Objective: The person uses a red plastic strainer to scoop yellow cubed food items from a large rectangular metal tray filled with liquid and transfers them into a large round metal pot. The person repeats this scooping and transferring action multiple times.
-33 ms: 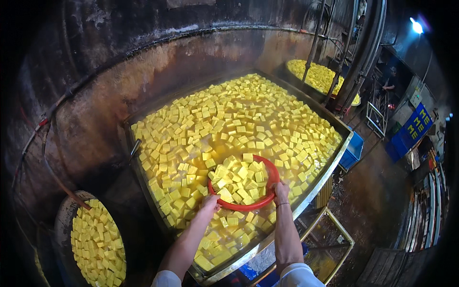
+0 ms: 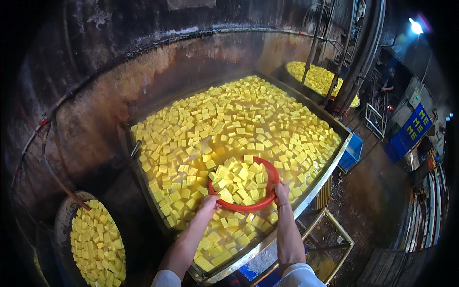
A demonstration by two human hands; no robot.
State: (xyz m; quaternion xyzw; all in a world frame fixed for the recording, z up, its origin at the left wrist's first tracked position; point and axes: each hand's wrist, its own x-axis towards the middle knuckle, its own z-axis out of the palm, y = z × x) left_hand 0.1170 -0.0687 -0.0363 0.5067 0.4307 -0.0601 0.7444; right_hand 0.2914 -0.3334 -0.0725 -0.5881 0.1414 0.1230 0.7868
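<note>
A round red basin [image 2: 246,208] sits low in the near part of a large metal-rimmed vat [image 2: 311,203]. Heaped inside it are yellow cubes [image 2: 237,176] that look like tofu. My left hand [image 2: 209,203] is closed on the near left of its rim, and my right hand [image 2: 282,193] grips the right side. Fingers under the rim are partly hidden. All around the basin, many more yellow cubes [image 2: 229,112] float in yellowish, steaming liquid. The basin's underside is out of sight.
At the lower left stands a round tub [image 2: 67,225] filled with similar cubes. A hose [image 2: 60,179] runs down into it. Right of the vat are a blue crate [image 2: 352,152] and a metal frame [image 2: 345,248]. A person [image 2: 388,85] is in the far right background.
</note>
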